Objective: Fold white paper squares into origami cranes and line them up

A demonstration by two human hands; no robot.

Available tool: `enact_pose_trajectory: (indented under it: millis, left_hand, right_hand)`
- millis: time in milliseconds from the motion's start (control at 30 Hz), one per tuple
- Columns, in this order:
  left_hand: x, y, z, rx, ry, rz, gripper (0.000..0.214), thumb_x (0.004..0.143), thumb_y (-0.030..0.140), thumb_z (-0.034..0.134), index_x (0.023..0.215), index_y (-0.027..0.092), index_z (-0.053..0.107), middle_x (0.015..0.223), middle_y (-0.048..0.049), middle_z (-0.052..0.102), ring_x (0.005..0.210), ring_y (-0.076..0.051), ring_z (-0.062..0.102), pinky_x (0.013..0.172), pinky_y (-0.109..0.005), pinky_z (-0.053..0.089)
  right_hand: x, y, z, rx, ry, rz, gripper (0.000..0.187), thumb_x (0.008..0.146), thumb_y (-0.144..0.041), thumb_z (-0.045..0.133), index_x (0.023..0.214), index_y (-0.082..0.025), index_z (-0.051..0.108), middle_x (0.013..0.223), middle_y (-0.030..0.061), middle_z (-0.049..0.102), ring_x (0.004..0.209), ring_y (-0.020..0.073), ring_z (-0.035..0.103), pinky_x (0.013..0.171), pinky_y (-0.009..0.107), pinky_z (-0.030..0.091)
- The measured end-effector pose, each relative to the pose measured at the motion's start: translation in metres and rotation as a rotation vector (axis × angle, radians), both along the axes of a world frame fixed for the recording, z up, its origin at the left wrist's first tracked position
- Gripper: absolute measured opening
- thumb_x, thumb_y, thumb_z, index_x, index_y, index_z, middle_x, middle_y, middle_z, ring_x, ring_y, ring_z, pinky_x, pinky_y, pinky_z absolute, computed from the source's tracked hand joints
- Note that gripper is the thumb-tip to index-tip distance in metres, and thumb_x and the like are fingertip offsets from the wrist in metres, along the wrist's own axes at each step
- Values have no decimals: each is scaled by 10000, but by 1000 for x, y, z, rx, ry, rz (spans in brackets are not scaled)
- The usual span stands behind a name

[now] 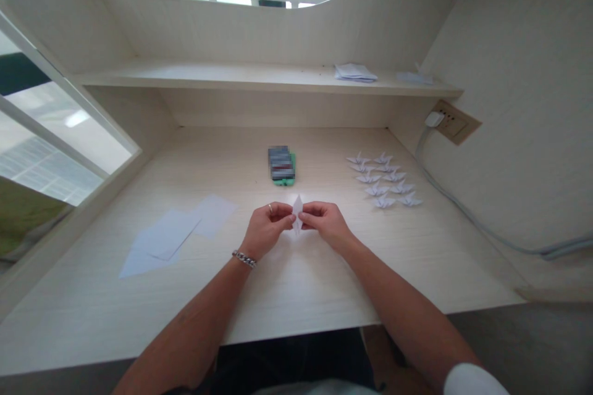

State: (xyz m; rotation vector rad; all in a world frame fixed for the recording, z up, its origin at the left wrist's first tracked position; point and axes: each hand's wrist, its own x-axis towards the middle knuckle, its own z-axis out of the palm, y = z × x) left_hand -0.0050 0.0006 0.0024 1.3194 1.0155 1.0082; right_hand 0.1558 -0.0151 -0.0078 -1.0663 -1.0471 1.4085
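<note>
White diamond-shaped folded paper [298, 207]: held just below frame centre.
Left hand [265, 231]: fingers pinched on its left edge.
Right hand [328, 222]: fingers pinched on its right edge.
Small white paper cranes [369, 178]: set on the pale wooden counter [296, 308], right of centre.

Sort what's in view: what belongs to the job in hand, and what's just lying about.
Part of the job, it seems:
folded white paper between left hand and right hand
loose white paper sheets, likely stock
origami cranes

Apparently uninvolved:
phone-like device with green edge
white paper stack on the shelf
plug in the wall socket
</note>
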Motion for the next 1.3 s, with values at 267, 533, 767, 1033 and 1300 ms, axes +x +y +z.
enact_pose_trajectory:
  millis: [267,533,767,1033,1300]
  left_hand:
    - [2,-2,3,-100,-161,-13,70,630,184,721,676,154,677,645,9,651,613,-113,616,624,-252,546]
    - [0,-2,4,-106,-105,-21,231,659,263,733,858,146,720,739,-36,705,660,-139,648,685,-302,560]
    - [0,0,0,60,137,-23,199,713,339,707,772,150,723,682,-46,703,599,-138,619,594,-258,524]
    - [-2,0,0,195,280,55,206,775,351,643,784,161,721,640,-38,693,587,-153,632,565,-245,493]
    - [0,-3,0,253,341,49,198,791,357,619,779,184,716,638,-23,690,589,-156,631,560,-241,465]
  right_hand:
    - [3,-4,11,-59,101,38,248,589,-334,778,760,-157,751,687,35,706,635,146,646,657,310,561]
    - [3,-1,2,92,-126,-64,192,617,-269,753,746,-154,670,658,6,673,590,143,628,598,294,546]
    - [2,-4,-3,228,-282,-81,182,725,-263,691,866,-153,660,730,41,687,650,157,645,636,295,539]
    - [1,-4,-2,212,-364,-44,275,707,-325,725,922,-154,708,809,73,724,732,184,674,704,315,547]
    - [-1,-3,-2,138,-292,-82,223,705,-364,721,768,-150,717,633,38,683,565,151,619,575,281,516]
